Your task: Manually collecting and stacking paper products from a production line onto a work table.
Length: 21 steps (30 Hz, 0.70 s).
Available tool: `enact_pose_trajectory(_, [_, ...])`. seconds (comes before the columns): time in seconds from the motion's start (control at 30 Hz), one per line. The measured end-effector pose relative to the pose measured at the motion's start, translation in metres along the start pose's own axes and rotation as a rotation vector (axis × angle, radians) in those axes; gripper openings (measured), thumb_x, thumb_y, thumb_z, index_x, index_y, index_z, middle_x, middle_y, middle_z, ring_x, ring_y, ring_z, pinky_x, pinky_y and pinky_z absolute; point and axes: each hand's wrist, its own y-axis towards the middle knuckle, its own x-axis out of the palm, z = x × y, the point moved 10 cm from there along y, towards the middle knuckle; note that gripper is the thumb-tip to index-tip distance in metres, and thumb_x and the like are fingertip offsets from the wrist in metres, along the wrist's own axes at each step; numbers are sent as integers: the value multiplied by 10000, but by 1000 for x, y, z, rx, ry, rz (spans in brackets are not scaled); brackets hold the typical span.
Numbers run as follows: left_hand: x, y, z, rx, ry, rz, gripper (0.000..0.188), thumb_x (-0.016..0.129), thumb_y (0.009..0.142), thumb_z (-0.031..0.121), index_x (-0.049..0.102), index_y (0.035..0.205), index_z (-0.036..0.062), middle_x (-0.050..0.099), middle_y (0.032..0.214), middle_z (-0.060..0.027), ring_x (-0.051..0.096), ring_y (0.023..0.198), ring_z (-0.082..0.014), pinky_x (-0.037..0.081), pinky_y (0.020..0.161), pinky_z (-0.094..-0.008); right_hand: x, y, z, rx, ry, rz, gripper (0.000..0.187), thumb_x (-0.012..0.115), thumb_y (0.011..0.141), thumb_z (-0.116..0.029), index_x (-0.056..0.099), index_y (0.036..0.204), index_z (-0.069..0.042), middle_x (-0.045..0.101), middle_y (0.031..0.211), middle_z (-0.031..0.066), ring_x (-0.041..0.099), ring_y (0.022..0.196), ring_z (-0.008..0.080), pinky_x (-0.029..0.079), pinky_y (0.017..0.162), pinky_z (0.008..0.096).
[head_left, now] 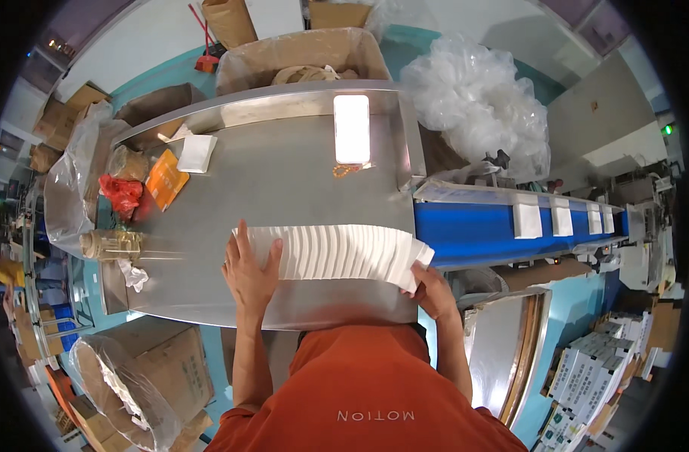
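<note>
row of folded white tissues [337, 252] lies on steel bench [239, 188], left of blue conveyor belt [465, 235]. left hand [251, 273], fingers spread, rests against left end, perhaps so row does not slip apart; right hand [435, 292] pinches right end, seemingly to steady leaning tissues.

Table [269, 177]: we see grey metal with a raised rim [239, 114].
Wall [152, 49]: we see white beyond the table.
Floor [574, 297]: we see turquoise, right of the table.
Green light [667, 129]: we spot it well right of the table.
</note>
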Motion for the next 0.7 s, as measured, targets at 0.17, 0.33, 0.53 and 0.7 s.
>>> enact_pose_trajectory(0.17, [9, 0, 5, 45, -49, -64, 737, 662, 883, 463, 405, 1447, 65, 525, 1315, -270, 536, 1183, -438, 415, 954, -534, -3, 6, -15, -68, -163, 102, 298, 554, 1000, -276, 616, 1062, 8, 658, 855, 53, 600, 697, 127, 433, 597, 256])
enact_pose_trajectory(0.33, [3, 3, 12, 52, -63, -22, 717, 646, 900, 454, 399, 1447, 61, 536, 1291, -263, 535, 1177, -447, 416, 957, -541, -32, 12, -17, -253, -376, 186, 314, 595, 962, -268, 617, 1086, 20, 636, 895, 66, 582, 758, 108, 469, 662, 262])
enact_pose_trajectory(0.53, [7, 1, 26, 128, -102, -44, 714, 653, 902, 437, 397, 1443, 48, 538, 1288, -265, 524, 1184, -455, 412, 971, -538, -21, 22, -33, -461, -482, 374, 623, 610, 951, -463, 566, 1181, 114, 649, 1066, 146, 611, 998, 183, 482, 883, 291])
enact_pose_trajectory(0.7, [5, -2, 16, 126, -58, -13, 704, 666, 901, 410, 404, 1432, 30, 541, 1278, -275, 531, 1172, -458, 423, 972, -526, 22, 10, -32, -171, -247, 211, 417, 578, 980, -387, 617, 1140, -3, 641, 961, 19, 550, 850, 94, 458, 709, 257])
